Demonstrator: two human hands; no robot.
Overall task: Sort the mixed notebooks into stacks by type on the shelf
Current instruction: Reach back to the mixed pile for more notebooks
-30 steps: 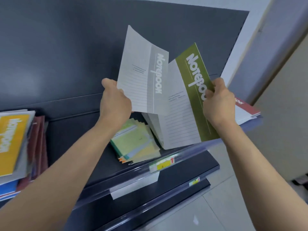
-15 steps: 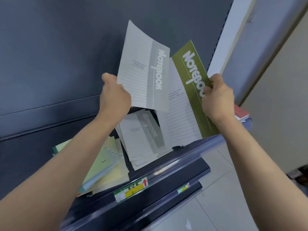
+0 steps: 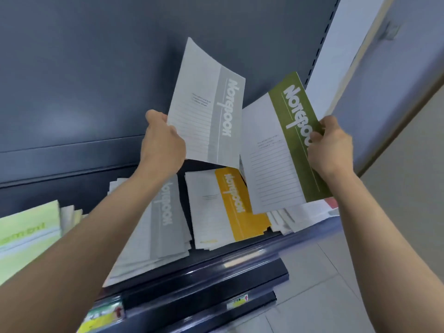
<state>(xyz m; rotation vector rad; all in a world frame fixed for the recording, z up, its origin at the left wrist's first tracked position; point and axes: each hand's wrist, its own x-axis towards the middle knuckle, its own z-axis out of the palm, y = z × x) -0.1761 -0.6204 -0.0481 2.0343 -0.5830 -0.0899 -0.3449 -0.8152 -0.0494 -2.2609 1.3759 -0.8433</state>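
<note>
The left hand [image 3: 163, 143] holds a thin grey and white paper notebook [image 3: 209, 109] up by its left edge, and the right hand [image 3: 330, 146] grips a thin green and white paper notebook [image 3: 286, 145] by its right edge, both up in the air above the dark metal shelf [image 3: 240, 258]. Below them on the shelf lie a stack of grey notebooks [image 3: 163, 227] and, just beside it, a stack with a yellow and white notebook [image 3: 223, 205] on top. More white notebooks [image 3: 298, 217] lie to the right, and a blurry light green book [image 3: 26, 234] sits far left.
</note>
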